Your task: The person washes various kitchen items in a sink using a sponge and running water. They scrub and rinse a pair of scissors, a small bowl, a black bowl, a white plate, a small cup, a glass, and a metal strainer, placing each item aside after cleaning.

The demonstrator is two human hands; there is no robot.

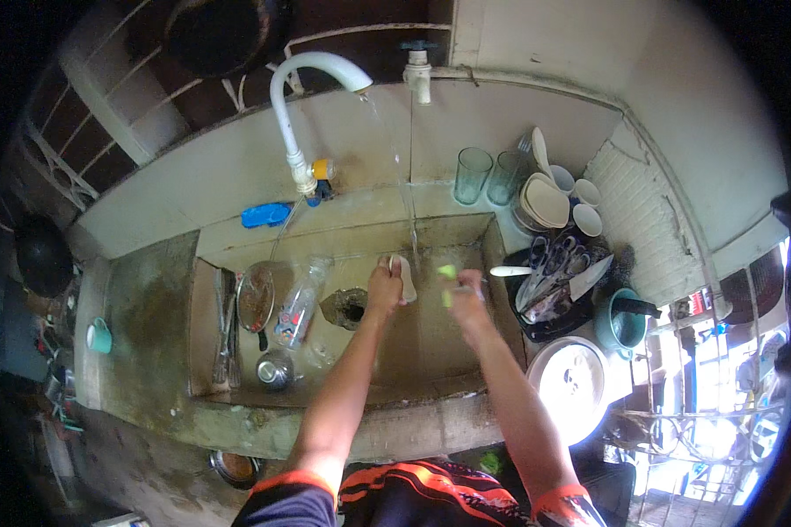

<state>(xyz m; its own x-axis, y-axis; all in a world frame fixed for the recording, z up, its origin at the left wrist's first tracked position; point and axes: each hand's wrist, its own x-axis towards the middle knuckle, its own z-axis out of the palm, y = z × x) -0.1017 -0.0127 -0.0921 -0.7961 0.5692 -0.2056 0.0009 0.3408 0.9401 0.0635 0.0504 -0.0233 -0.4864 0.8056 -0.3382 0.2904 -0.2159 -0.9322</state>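
Note:
My left hand (385,290) grips a small cream-white dish (407,280) tilted on its edge, beside a thin stream of water (405,191) falling from the white gooseneck faucet (323,60). Blurred by motion, my right hand (467,296) holds a yellow-green sponge (446,283). Both hands are over the stone sink basin (435,356). Left of them, a clear bottle (301,309) with a printed pattern lies near the drain hole (351,309). A strainer or small pan (256,300) and a shiny metal cup (273,370) also lie in the basin.
Long utensils (224,329) lie along the basin's left wall. Two glass tumblers (472,176), stacked bowls (546,201), a black tray of knives and scissors (554,290), a teal pot (623,323) and white plates (570,385) crowd the right ledge. A blue brush (265,215) sits behind.

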